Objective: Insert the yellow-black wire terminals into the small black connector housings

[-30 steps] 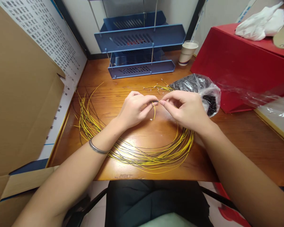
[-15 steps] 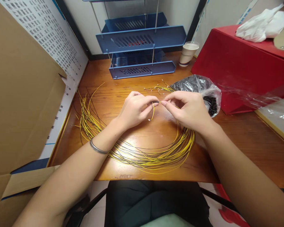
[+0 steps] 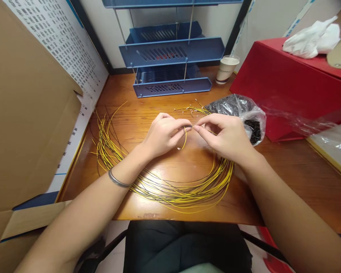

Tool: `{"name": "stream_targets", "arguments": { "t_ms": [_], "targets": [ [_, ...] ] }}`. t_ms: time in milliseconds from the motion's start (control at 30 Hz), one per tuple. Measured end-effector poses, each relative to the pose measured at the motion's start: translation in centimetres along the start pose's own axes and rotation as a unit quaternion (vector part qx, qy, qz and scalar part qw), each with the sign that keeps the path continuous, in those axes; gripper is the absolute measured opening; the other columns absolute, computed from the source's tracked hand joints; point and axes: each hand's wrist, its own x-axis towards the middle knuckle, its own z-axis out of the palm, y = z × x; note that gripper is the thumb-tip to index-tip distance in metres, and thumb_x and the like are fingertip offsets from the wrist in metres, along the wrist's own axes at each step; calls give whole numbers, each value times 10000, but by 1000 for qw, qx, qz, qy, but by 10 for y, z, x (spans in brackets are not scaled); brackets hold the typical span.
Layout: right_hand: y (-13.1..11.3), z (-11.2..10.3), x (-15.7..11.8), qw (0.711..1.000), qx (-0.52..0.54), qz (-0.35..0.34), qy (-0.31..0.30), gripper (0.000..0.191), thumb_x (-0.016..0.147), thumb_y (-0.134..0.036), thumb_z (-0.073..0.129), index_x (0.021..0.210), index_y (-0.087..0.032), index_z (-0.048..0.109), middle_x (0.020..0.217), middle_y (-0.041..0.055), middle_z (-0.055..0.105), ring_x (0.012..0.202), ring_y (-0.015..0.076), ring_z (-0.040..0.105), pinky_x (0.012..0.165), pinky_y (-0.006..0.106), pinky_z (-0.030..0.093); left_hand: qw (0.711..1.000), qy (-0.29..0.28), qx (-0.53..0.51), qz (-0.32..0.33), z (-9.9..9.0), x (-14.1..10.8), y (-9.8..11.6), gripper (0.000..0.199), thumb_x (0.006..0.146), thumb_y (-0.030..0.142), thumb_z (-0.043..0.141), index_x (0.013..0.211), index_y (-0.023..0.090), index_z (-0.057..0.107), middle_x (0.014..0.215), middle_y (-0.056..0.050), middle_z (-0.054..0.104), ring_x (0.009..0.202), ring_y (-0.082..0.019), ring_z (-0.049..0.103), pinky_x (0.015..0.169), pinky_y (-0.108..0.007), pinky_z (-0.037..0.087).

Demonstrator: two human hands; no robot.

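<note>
While the left hand [image 3: 166, 134] pinched a slender black piece [image 3: 189, 126] above the tabletop [image 3: 116, 89], yellow wire [image 3: 186, 138] hanging below, the right hand [image 3: 226, 136] met its free end, grip unclear. Judged best: light pressure, fingertips aligned, wire unkinked.

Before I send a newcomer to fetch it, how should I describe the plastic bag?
Start at the big red box on the right side of the wooden desk. Between it and the person's right hand lies the plastic bag. It is crumpled, see-through and shows black contents, unlike the paper cup behind it.
</note>
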Motion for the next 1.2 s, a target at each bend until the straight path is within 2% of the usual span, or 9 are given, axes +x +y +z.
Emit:
{"name": "stream_targets", "arguments": {
  "t_ms": [300, 533, 800, 933, 1200],
  "targets": [
    [0, 5, -1, 1000, 4, -11, 5, 111, 903, -189, 684, 841, -173, 775, 735, 24, 740, 580, 117, 552, 599, 272, 411, 1000, 18, -8, 23, 1, 0, -1, 149, 1019, 259, 605, 1059, 196, 734, 813, 27, 788, 674, -105, 666, 821, -296, 433],
    [0, 1, -1, 1000, -4, -9, -6, 75, 873, -184, 720, 832, -165, 779, 635, -8, 670, 539, 103, 510, 569, 264, 382, 1000, -1, 7, 11, -1, 0, -2, 212, 1040, 311, 563, 1076, 201, 742, 794, 6, 783, 669, -116, 663, 823, -305, 439],
    [-1, 4, -1, 1000, -2, -7, -1, 107, 896, -182, 688, 835, -174, 775, 692, 11, 719, 560, 111, 540, 593, 268, 405, 1000, 13, -2, 19, 1, 0, -1, 183, 1032, 282, 579, 1063, 198, 739, 818, 8, 792, 679, -114, 669, 807, -297, 444],
    [-1, 5, -1, 1000, 0, -11, -1, 111, 900, -182, 681, 845, -172, 777, 730, 22, 741, 572, 113, 544, 603, 271, 410, 1000, 1, -2, 9, 1, -1, -2, 208, 1039, 303, 559, 1073, 208, 742, 829, 2, 795, 689, -120, 673, 801, -301, 439],
    [-1, -2, 0, 1000, -1, 0, -9, 95, 878, -186, 691, 821, -183, 767, 667, 2, 697, 549, 110, 521, 579, 272, 392, 1000, 10, 8, 18, 0, 0, -2, 199, 1036, 302, 570, 1054, 202, 742, 738, 19, 751, 647, -113, 643, 829, -309, 432]
  ]
}}
